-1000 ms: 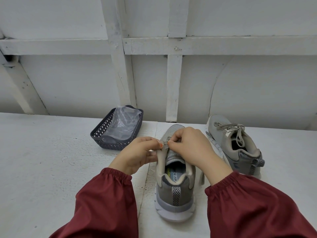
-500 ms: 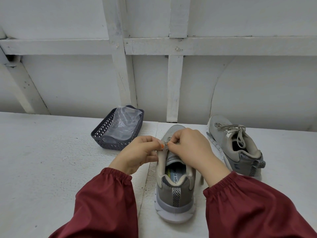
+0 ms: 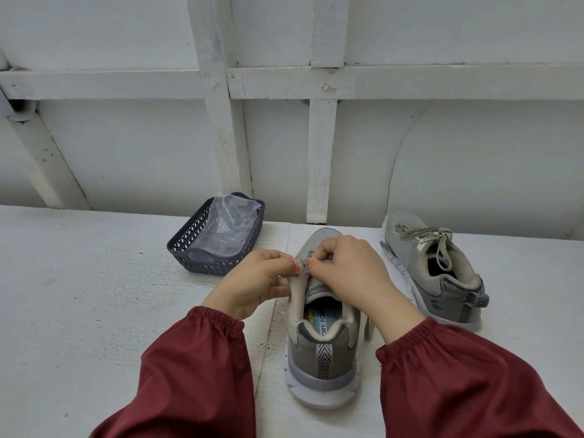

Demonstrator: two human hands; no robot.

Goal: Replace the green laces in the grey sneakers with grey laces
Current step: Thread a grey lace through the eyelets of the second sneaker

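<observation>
Where the two hands meet, just above frame centre, I record this. Left hand [image 3: 252, 279]: fingers curled, thumb and forefinger pinching the left eyelet edge of the grey mesh sneaker with beige padded collar and white sole [image 3: 322, 352]. Right hand [image 3: 350, 273]: fingers curled, tips pinching a short grey lace end [image 3: 304, 263] against that same edge. How far the lace end has entered the eyelet is hidden by the fingers.

This near sneaker lies with its long axis running up the frame, heel toward the bottom edge, toe toward the top. Both hands sit over its throat. I judge that the next pull runs across this axis. The right hand has the lace and the left steadies the upper.

Right of centre stands a second grey sneaker [image 3: 433, 273], angled, its grey lace [image 3: 426, 235] knotted. Left of centre, on the white painted bench [image 3: 94, 295], a dark perforated plastic basket [image 3: 202, 257] holds a clear plastic bag [image 3: 227, 229].
</observation>
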